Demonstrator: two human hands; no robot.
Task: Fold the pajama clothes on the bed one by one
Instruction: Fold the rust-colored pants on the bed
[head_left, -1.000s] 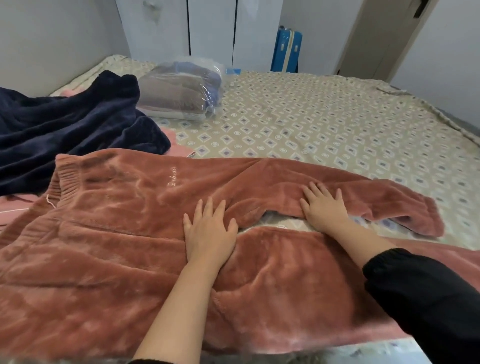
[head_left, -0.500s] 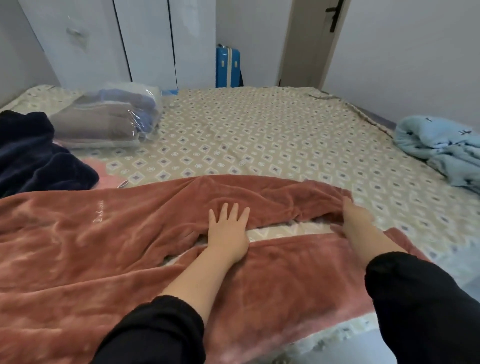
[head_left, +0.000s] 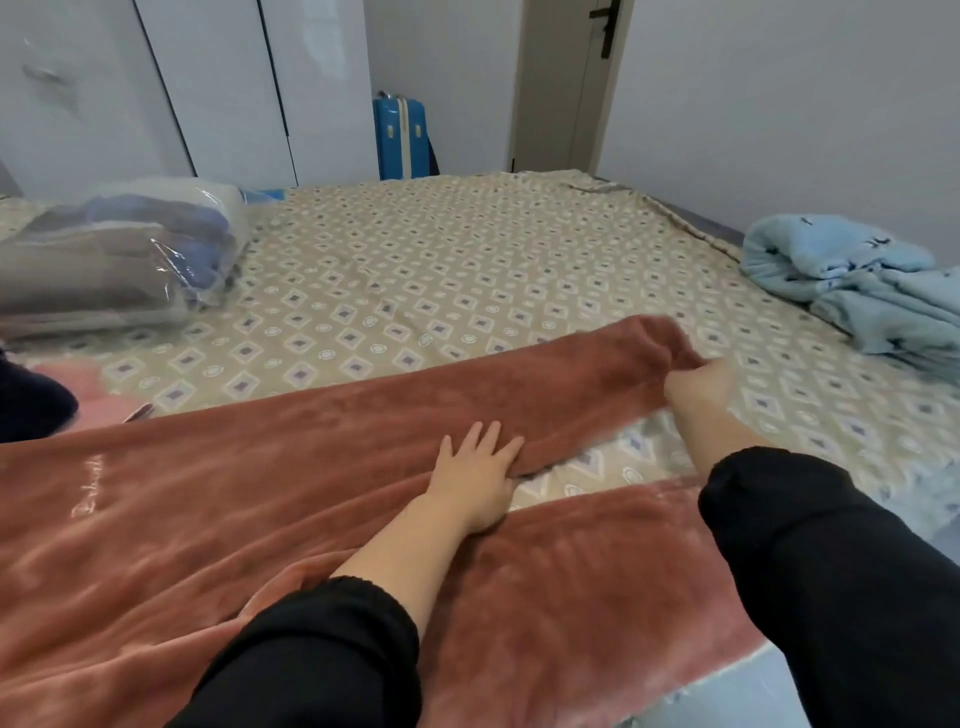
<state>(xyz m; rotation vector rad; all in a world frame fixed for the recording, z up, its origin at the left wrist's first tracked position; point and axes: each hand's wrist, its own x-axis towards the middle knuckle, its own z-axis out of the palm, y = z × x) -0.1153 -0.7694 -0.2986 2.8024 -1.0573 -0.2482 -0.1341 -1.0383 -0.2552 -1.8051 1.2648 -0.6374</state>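
right hand (head_left: 698, 383): my fingers curled round the cuff end of the far leg of the pajama pants (head_left: 260, 519); motion-blurred, so I could not tell the exact pinch.
left hand (head_left: 478, 470): lay flat with fingers spread, pressed on the far leg near where the two legs met.
pants position: rust-pink fleece, spread across the near edge of the bed (head_left: 467, 270), legs pointing right, a strip of sheet showing between them.
right side: light blue clothes (head_left: 852, 275) lay piled, well apart from the pants.
left side: plastic bag (head_left: 119, 260) of folded fabric; navy garment (head_left: 26, 405) at the frame edge.
back: blue suitcase (head_left: 400, 137) stood by the wall.
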